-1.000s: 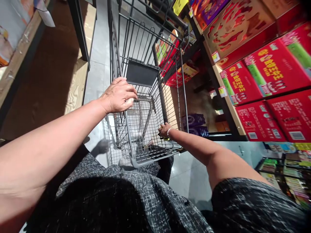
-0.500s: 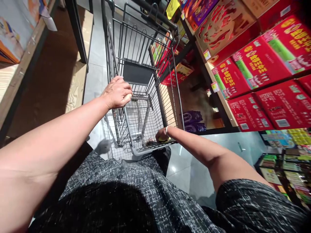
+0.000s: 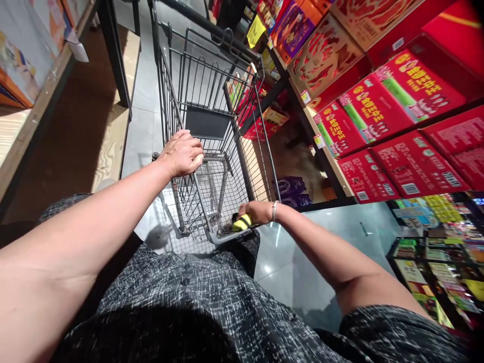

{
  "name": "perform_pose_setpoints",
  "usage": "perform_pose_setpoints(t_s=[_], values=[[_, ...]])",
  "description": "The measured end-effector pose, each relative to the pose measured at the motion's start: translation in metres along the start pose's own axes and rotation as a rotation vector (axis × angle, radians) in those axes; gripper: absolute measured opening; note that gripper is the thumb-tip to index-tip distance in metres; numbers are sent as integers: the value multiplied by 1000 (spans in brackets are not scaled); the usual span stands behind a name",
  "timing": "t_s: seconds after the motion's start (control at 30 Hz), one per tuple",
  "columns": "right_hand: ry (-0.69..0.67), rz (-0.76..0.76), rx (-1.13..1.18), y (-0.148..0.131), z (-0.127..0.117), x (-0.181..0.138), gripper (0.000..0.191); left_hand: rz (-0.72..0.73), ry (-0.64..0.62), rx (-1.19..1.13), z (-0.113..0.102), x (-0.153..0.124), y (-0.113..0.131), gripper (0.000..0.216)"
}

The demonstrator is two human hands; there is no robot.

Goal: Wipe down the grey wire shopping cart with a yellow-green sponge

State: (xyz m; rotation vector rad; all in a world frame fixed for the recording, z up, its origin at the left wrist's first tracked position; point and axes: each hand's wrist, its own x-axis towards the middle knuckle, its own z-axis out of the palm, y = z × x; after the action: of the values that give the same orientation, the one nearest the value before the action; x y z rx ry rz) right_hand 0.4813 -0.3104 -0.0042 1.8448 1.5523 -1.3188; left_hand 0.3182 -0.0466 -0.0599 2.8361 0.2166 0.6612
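A grey wire shopping cart (image 3: 212,101) stands in front of me in a store aisle. My left hand (image 3: 182,154) is closed over the cart's top rim on its left side. My right hand (image 3: 255,212) reaches down to the cart's low rear corner and is closed on a small yellow and black object (image 3: 242,222) that rests against the wire edge. A bracelet sits on my right wrist. My dark speckled clothing fills the bottom of the view.
Shelves of red boxes (image 3: 381,131) line the right side, with purple packs (image 3: 291,186) on the lowest shelf. A wooden shelf unit (image 3: 113,136) with a black post stands on the left. Shiny grey floor tiles (image 3: 302,252) run under the cart.
My view has tilted, so the cart sits lower and closer. My right hand has drawn back toward the cart's rear corner, and the yellow object now shows in its grip. The left hand keeps its hold.
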Motion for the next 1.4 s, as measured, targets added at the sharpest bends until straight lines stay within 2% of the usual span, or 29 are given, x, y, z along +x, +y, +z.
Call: perform_pose_setpoints(t_s=[0.1, 0.13, 0.2, 0.3, 0.33, 0.43, 0.5, 0.57, 0.67, 0.77, 0.87, 0.93, 1.07, 1.23, 1.3, 1.4], values=[[188, 209, -174, 9, -4, -34, 43, 18, 71, -3, 12, 2, -3, 49], [278, 217, -136, 4, -1, -39, 46, 25, 96, -1, 15, 3, -4, 46], [438, 128, 61, -15, 13, -37, 50, 42, 136, 6, 20, 5, -4, 42], [545, -86, 428, -54, 37, -9, 44, 63, 158, 11, 23, 6, -2, 41], [589, -113, 523, -66, 44, 4, 42, 68, 160, 13, 23, 6, -1, 40], [886, -88, 737, -91, 52, 38, 47, 76, 156, 21, 21, 6, 2, 38], [1110, -95, 772, -103, 55, 52, 53, 81, 150, 26, 19, 6, 3, 38], [1283, -126, 651, -113, 60, 60, 62, 85, 147, 32, 17, 5, 5, 38], [1451, -139, 277, -125, 77, 66, 72, 87, 152, 44, 16, 3, 8, 37], [1576, -128, -88, -127, 91, 71, 61, 79, 146, 62, 16, 2, 12, 37], [1630, -155, -273, -115, 94, 68, 39, 71, 123, 98, 17, 3, 19, 41], [1630, -184, -308, -100, 94, 61, 36, 61, 100, 102, 18, 5, 27, 44], [1624, -260, -342, -56, 97, 40, 38, 24, 69, 79, 25, 11, 52, 45], [1619, -329, -344, 12, 102, 20, 49, -32, 27, 73, 38, 18, 85, 47], [1644, -308, -320, 41, 101, 17, 55, -40, 5, 50, 41, 22, 96, 52], [1665, -186, -293, 89, 95, 16, 58, -39, -41, -24, 44, 28, 111, 60]])
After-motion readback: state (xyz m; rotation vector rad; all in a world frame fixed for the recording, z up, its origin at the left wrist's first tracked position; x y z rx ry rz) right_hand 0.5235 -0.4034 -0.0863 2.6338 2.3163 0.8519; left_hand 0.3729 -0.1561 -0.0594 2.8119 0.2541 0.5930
